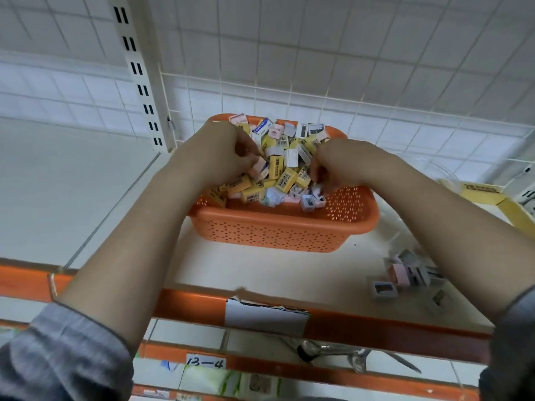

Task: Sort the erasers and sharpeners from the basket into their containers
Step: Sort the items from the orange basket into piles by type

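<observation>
Orange perforated plastic basket (278, 227) sat heaped with erasers and sharpeners beneath both hands; left hand (223, 151) and right hand (347, 163) curled, picking. Grasp unclear. Next, I judged: carry pieces to containers.

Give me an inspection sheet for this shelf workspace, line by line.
Surface: white shelf with orange front edge.
Job's things: orange basket heaped with boxed erasers and sharpeners; sorted sharpeners under the right forearm; yellow box at right.
Clutter: torn label on the edge.
Hands: left hand and right hand in the pile, fingers curled; grip unclear.
Cables: nothing seen.
Surroundings: wire grid back panel.
</observation>
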{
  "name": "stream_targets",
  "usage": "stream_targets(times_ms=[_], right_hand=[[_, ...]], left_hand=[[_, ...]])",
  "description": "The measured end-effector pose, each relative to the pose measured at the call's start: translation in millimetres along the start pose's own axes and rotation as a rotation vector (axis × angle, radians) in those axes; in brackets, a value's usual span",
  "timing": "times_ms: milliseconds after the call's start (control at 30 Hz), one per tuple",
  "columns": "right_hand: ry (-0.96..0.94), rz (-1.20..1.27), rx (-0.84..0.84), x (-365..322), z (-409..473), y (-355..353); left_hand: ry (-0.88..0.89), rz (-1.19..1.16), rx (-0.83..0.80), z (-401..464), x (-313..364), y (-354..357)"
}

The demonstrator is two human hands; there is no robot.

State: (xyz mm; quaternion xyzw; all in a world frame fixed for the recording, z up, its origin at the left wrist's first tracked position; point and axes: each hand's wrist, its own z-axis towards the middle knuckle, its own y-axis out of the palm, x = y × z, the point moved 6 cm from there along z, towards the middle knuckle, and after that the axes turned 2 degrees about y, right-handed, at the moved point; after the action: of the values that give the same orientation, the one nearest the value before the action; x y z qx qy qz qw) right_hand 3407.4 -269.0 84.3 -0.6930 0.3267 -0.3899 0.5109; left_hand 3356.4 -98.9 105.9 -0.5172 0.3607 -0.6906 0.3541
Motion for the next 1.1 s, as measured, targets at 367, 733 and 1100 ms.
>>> stream_targets(times_ms=[367, 733, 1100], right_hand=[[0.038, -0.095, 0.166, 2.2, -4.0, -5.2], [0.365, 0.86, 0.558, 53.3, -83.7, -6.9], [0.476, 1.067, 0.726, 60.1, -114.1, 14.5]], left_hand=[[0.053, 0.024, -0.051, 10.7, -7.4, -1.6], [0.269, 0.325, -0.327, 47.0, 31.1, 43.3], [0.138, 0.556, -0.202, 48.6, 39.9, 60.5]])
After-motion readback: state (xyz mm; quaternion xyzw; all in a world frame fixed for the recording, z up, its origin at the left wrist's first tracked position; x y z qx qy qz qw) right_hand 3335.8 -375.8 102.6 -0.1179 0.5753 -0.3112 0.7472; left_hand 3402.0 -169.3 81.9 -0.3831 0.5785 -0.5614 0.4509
